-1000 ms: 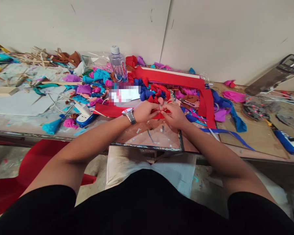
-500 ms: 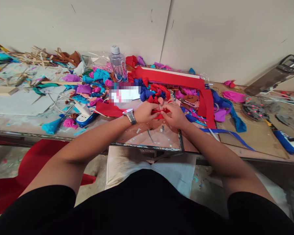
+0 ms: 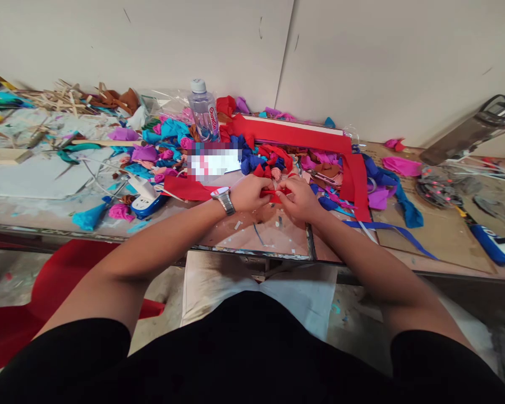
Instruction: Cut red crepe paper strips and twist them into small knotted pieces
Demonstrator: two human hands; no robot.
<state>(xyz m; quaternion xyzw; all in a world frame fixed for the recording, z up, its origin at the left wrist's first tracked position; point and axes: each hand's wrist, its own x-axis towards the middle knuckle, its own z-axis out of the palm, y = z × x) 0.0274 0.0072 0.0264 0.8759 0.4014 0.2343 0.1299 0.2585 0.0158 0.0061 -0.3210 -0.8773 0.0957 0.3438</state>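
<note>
Between my two hands is a small strip of red crepe paper (image 3: 275,196), bunched up and partly covered by the fingers. My left hand (image 3: 250,192), with a metal watch (image 3: 224,200) at its wrist, pinches the strip's left side. The fingers of my right hand (image 3: 298,196) are closed on its right side, close to the left fingertips. Just beyond the hands lies a heap of crumpled red and blue paper pieces (image 3: 252,161). A wide red strip (image 3: 185,188) reaches out to the left of my left hand, and another red strip (image 3: 356,185) lies right of my right hand.
A clear water bottle (image 3: 205,115) stands behind a phone with a blurred screen (image 3: 214,163). Left are a power strip (image 3: 147,199), green-handled pliers (image 3: 69,154) and thin wooden sticks (image 3: 67,98). A cutter knife (image 3: 324,178), blue ribbon (image 3: 398,229) and dark bottle (image 3: 467,134) are at right.
Both hands stay in nearly the same place. The fingers have shifted slightly on the red paper, and its bunched part looks a little different between them.
</note>
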